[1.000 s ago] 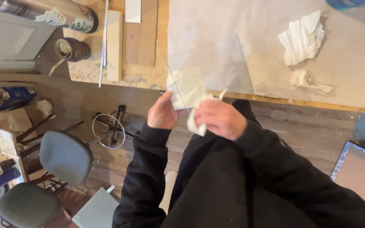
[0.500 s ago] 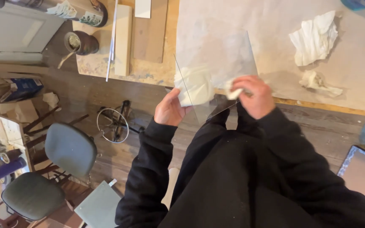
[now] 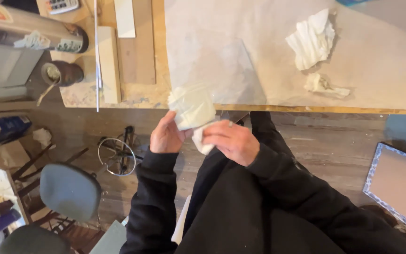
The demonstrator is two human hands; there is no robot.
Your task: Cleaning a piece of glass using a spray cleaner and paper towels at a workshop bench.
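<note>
Since half a second ago the right hand (image 3: 231, 141) has slid down and leftward along the clear glass pane (image 3: 217, 70), from near the pane's right lower corner to just below its lower edge, close to the left hand (image 3: 165, 136); the view has also tipped a little, so the workbench (image 3: 132, 101) now sits higher in the head view.

The left hand grips the pane's lower left corner through a wad of white paper towel (image 3: 191, 106), fingers curled tight around it; the thumb side is hidden behind the wad. The right hand is closed on a second bit of white towel (image 3: 202, 138), pressed at the pane's bottom edge, and only a small tip of that towel shows between the fingers. The pane itself is hard to make out: it is transparent, its edges show only as faint lines over the grey paper sheet (image 3: 353, 61) that covers the bench, and its lower rim is lost behind both hands. It tilts up from the hands over the bench edge.

Two crumpled white towels (image 3: 312, 40) lie on the paper, well apart from the hands. To the left stand a dark cup (image 3: 64, 73) and a metal cylinder (image 3: 29, 33), cut off by the frame. A grey chair (image 3: 69, 190) stands on the floor below.
</note>
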